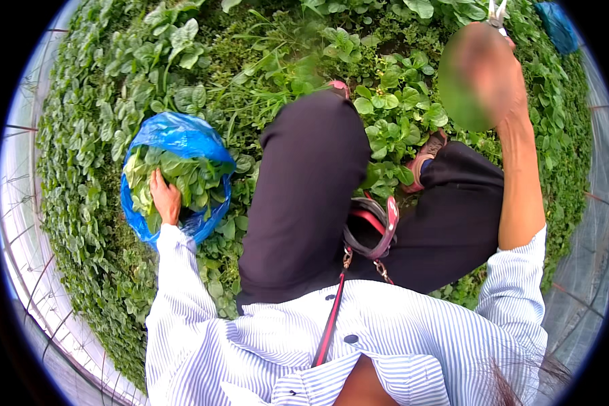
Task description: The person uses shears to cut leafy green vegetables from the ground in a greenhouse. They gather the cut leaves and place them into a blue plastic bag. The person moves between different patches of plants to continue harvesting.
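On the left, my left hand [166, 198] lies among picked leafy greens [193, 177] inside an open blue plastic bag [177, 133]. The bag rests on the plants beside my bent knee. Whether the fingers grip any leaves cannot be told. At the upper right, my right hand [502, 81] is raised over the bed, largely covered by a blurred patch. The metal blades of scissors or snips [496, 18] stick out beyond its fingers, pointing away from me; their handles are hidden.
Low leafy plants [393, 96] and grass grow all around my legs and shoes. A second blue plastic bag [558, 28] lies at the far upper right. Plastic sheeting on a frame [25, 203] borders both sides. A small pink-rimmed bag or pouch [373, 223] hangs at my waist.
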A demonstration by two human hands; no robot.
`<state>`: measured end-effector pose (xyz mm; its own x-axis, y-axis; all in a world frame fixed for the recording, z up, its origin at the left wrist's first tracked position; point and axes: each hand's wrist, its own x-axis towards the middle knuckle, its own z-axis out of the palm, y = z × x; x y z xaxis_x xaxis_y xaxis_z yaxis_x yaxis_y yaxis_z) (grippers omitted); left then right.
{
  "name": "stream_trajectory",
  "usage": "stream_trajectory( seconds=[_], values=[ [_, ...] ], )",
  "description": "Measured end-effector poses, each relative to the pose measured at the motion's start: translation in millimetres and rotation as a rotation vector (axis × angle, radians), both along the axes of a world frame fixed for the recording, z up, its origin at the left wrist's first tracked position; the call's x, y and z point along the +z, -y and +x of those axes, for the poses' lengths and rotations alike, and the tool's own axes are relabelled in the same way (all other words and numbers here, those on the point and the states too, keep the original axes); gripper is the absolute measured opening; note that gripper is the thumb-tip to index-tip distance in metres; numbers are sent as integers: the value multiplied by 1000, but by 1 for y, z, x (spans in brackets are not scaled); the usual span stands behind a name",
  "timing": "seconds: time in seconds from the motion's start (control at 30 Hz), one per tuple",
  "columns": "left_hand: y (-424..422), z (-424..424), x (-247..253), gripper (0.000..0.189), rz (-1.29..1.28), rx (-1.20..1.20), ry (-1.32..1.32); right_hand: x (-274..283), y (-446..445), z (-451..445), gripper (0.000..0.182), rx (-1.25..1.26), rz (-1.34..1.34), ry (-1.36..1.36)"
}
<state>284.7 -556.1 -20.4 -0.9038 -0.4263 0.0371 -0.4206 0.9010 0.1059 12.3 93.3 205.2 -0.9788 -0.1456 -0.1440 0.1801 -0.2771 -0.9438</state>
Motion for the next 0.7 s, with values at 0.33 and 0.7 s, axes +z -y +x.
stream_trajectory(
  seconds=[0.33, 0.7],
  values=[
    [35, 3, 119, 45, 163, -179, -24, -14, -8, 77, 30, -33, -69, -54],
    [-90, -76, 319, 27, 350, -303, -669, -24, -24, 123, 50, -3, 0, 123]
  ],
)
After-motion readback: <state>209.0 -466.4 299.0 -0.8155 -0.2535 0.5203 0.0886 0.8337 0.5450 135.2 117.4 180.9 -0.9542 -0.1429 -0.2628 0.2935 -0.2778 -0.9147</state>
